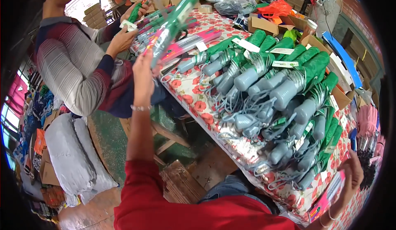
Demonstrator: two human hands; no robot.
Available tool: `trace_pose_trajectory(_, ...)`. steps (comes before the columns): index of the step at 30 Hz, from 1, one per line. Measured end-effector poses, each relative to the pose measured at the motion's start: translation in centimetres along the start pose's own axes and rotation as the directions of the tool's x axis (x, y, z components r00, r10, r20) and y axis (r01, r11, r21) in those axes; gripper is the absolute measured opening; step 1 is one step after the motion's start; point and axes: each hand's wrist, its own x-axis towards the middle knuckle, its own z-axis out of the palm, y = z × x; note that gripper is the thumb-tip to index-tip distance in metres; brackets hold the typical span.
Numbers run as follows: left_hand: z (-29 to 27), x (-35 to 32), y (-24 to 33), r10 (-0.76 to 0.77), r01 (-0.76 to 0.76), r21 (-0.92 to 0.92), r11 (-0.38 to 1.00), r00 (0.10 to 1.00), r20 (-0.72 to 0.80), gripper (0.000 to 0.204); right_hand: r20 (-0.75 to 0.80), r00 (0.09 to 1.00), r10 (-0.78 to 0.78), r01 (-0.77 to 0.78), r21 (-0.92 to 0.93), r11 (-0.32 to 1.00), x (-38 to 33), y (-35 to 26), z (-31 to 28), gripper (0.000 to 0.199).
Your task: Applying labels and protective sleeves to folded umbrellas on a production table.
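Observation:
My left hand (pixel 143 75) is raised at the far left table edge, its fingers closed round the lower end of a green folding umbrella (pixel 178 17) in a clear, pink-edged sleeve. The umbrella tilts up and away to the right, slightly blurred. By the near right table edge, my right hand (pixel 351 175) has its fingers loosely bent and apart, beside flat pink printed sleeves (pixel 330 195). Between my hands lies a large heap of green umbrellas (pixel 315 65) with grey handles (pixel 284 94), wrist cords and white tags.
At left, a co-worker (pixel 82 71) in a striped top holds a green umbrella (pixel 134 13). Sleeved umbrellas (pixel 192 42) lie on the flowered tablecloth (pixel 200 105). Cardboard boxes (pixel 264 25) and an orange bag (pixel 275 9) stand behind; white sacks (pixel 76 155) lie on the floor.

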Motion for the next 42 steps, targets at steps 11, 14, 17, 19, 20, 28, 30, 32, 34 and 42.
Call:
trace_pose_trajectory(11,-4.4,17.7,-9.4,0.017,-0.125,0.925,0.359,0.992,0.127,0.027,-0.391,0.888,0.241,-0.376,-0.318,0.870,0.7,0.9,-3.0,0.034)
trace_pose_trajectory(14,-4.9,17.9,-7.5,-0.001,-0.369,0.927,-0.063,0.929,0.370,0.032,-0.225,0.930,0.290,-0.336,-0.207,0.919,1.5,4.0,-4.2,0.032)
trace_pose_trajectory(17,-1.7,18.4,-7.6,0.169,-0.488,0.862,0.136,0.869,0.465,0.030,-0.121,0.952,0.281,-0.297,-0.148,0.943,0.7,4.7,-5.9,0.034)
trace_pose_trajectory(19,-0.5,18.4,-7.1,0.265,-0.537,0.799,0.272,0.840,0.474,0.029,-0.133,0.962,0.240,-0.261,-0.178,0.949,0.7,5.6,-5.8,0.031)
trace_pose_trajectory(20,0.1,18.3,-6.6,0.320,-0.550,0.764,0.337,0.830,0.457,0.029,-0.105,0.961,0.256,-0.275,-0.246,0.930,0.7,6.6,-6.8,0.026)
trace_pose_trajectory(28,12.7,-3.7,2.6,0.284,-0.365,0.275,0.889,0.913,0.293,0.026,-0.098,0.866,0.490,-0.494,-0.321,0.808,4.1,13.2,-6.9,0.033)
trace_pose_trajectory(30,13.1,-8.1,4.5,0.171,-0.233,0.046,0.971,0.821,0.545,0.020,-0.097,0.764,0.638,-0.641,-0.229,0.733,6.4,16.9,-6.5,0.047)
trace_pose_trajectory(32,14.0,-13.2,5.2,0.194,-0.207,-0.072,0.976,0.667,0.719,0.015,-0.068,0.764,0.642,-0.640,-0.207,0.739,8.5,19.6,-4.0,0.053)
trace_pose_trajectory(34,17.6,-18.7,5.9,0.022,-0.143,0.076,0.987,0.584,0.811,0.013,0.060,0.532,0.845,-0.844,-0.042,0.535,8.6,20.2,-3.5,0.051)
trace_pose_trajectory(42,20.5,-23.9,5.8,-0.220,0.108,0.192,0.975,0.435,0.873,0.016,0.032,0.722,0.691,-0.637,0.419,0.647,6.8,12.0,-1.4,0.037)
